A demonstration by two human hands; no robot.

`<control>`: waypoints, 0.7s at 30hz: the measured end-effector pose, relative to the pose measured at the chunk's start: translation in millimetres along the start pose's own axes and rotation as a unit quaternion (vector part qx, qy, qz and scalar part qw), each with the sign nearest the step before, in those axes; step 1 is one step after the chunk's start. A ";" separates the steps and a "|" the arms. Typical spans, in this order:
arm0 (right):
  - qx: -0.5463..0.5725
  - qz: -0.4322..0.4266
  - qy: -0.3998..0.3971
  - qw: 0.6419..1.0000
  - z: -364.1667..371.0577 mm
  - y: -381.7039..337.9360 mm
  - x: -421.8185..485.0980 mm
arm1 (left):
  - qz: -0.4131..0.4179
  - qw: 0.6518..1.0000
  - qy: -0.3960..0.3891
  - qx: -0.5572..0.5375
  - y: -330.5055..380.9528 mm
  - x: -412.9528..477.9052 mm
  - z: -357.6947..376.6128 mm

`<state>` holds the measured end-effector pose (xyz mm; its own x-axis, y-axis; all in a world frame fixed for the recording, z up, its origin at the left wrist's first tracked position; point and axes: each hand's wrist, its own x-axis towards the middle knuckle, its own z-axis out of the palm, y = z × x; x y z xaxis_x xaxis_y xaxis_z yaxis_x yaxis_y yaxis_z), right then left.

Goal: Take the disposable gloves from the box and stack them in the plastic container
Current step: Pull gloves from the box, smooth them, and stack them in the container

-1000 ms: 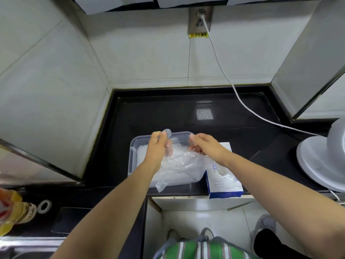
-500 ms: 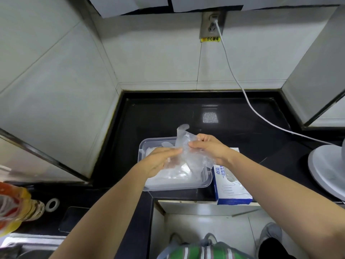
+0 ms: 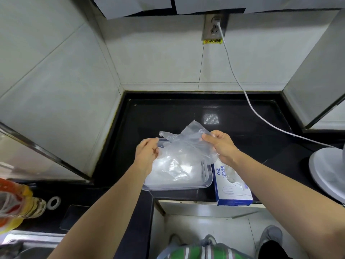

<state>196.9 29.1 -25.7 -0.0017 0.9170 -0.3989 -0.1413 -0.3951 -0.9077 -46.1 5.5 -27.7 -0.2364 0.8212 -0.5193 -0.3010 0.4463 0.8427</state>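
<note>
Glove hangs between left grip and right grip, above container.

Black worktop in a tiled corner. At 12 o'clock: wall socket with a yellow warning label beneath it. A white cable runs from the socket toward 3 o'clock, where a round white appliance base stands. At 8 o'clock: oil bottle, with a tape roll beside it.

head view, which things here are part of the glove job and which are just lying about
Part of the job: clear glove, pinched by left hand and right hand; plastic container with stacked gloves inside; glove box.

Just lying about: white cable, wall socket, white round base, yellow bottle.
</note>
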 end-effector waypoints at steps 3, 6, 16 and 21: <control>0.005 0.018 -0.037 0.999 -0.2 -3.1 -4.0 | -0.056 0.995 -0.073 0.042 4.8 -11.8 14.2; 0.028 0.033 -0.103 0.994 4.3 -5.7 -8.4 | -0.117 0.978 -0.134 0.108 2.8 -21.1 26.8; -0.064 0.104 -0.119 0.985 3.5 -5.1 -15.5 | 0.079 0.990 -0.086 0.084 -13.8 -20.3 26.8; 0.060 0.022 -0.102 0.993 16.0 -14.7 -9.3 | 0.198 0.972 -0.089 0.083 -1.2 -24.7 24.5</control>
<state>183.1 27.2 -6.7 -0.2096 0.8955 -0.3927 -0.2538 -0.4377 -0.8626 -17.3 -6.6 -12.4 -0.1348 0.9826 -0.1281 -0.0619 0.1207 0.9908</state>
